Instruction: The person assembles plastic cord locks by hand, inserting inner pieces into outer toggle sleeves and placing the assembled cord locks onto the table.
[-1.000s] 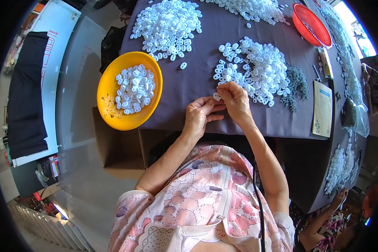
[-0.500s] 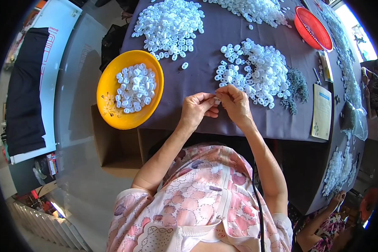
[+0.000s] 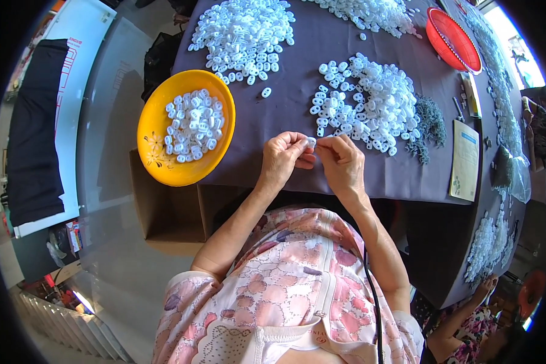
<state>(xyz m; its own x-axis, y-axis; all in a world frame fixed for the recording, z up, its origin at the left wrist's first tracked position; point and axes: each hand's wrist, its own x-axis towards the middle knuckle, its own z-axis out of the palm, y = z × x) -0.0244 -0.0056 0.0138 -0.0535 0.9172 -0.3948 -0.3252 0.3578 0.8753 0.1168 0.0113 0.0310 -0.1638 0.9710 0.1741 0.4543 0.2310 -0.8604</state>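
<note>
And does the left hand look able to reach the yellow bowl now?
Probably yes: between the left hand and the yellow bowl lies just dark tablecloth, though that hand pinches a white piece.

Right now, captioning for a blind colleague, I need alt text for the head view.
A person's left hand holds a white piece, right hand close by, near piles of more on a table; a yellow bowl of pieces sits left.

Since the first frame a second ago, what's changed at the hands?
Right hand drew back toward the person, its fingertips going from beyond the small white piece to its right side; contact unclear. Left hand curled its outstretched fingers in, still pinching the piece. Yellow bowl and white piles unchanged.
</note>
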